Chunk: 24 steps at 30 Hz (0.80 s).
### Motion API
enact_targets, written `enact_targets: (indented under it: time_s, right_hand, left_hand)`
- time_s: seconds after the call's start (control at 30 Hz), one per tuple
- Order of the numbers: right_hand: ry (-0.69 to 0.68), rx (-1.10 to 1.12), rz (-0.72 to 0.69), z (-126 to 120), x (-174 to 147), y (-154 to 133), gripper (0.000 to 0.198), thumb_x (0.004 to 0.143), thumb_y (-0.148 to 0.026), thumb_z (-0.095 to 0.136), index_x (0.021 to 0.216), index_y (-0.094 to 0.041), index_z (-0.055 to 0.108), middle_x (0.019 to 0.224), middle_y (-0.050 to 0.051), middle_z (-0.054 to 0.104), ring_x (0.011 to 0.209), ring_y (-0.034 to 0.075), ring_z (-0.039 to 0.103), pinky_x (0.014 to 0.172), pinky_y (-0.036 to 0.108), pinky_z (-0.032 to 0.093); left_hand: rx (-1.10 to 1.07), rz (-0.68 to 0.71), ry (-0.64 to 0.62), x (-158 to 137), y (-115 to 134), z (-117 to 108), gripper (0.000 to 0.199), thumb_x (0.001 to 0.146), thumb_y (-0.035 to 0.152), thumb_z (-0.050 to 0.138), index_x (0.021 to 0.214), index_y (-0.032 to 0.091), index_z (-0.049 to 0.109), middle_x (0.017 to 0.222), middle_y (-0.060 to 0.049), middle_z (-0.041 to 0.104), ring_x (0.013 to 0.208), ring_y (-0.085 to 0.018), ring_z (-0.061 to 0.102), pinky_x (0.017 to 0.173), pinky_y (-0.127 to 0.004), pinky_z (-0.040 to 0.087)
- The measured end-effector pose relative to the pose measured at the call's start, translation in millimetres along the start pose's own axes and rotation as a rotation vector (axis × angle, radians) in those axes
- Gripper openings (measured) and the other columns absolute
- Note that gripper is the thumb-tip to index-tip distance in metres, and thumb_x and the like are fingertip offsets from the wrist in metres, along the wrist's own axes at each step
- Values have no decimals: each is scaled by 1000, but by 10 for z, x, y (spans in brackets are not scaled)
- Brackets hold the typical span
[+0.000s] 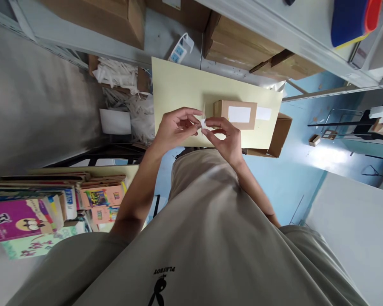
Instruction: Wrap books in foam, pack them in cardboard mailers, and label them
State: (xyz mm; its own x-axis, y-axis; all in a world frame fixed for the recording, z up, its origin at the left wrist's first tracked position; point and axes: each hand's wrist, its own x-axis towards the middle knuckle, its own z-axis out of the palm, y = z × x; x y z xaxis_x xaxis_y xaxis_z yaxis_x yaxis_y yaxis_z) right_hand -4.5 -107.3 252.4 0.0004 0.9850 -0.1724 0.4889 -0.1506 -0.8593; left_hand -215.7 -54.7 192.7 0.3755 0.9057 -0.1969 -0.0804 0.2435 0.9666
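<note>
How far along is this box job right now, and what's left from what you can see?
Looks done: the small cardboard box is closed, wears one white label and sits on the yellow board. In hand: the left hand and right hand pinch a small white slip between their fingertips beside the box. Left: that slip is not yet on anything. Another white label lies right of the box.

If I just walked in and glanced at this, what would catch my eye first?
Probably the two hands meeting mid-picture: the left hand and right hand pinch a small white slip between their fingertips. Just behind them a small cardboard box with a white label sits on a pale yellow tabletop. Colourful books are stacked at lower left.
</note>
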Motion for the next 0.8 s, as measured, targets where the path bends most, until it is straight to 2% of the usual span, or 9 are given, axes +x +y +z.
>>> enact_targets:
  time_s: [0.2,0.4,0.8]
  right_hand:
    - [14,11,58,83,-15,40,35,111,-64,82,119,-31,88,129,7,88,122,26,85,105,45,75]
    - [52,3,146,136,-36,-8,36,106,-66,87,114,-31,88,116,5,90,111,26,87,107,46,76]
    - [28,-27,123,180,-61,-27,28,106,-58,84,108,-30,85,111,4,91,103,24,86,103,46,76]
  left_hand:
    - [43,14,-21,-23,2,2,42,97,47,91,131,23,84,96,-3,83,83,-19,81,77,-33,69]
    - [56,-9,-7,-66,40,16,38,95,45,93,126,25,84,93,-2,83,80,-20,80,73,-32,66]
    - [79,13,12,-114,45,21,37,96,38,89,130,25,84,97,-2,85,78,-19,77,71,-32,61]
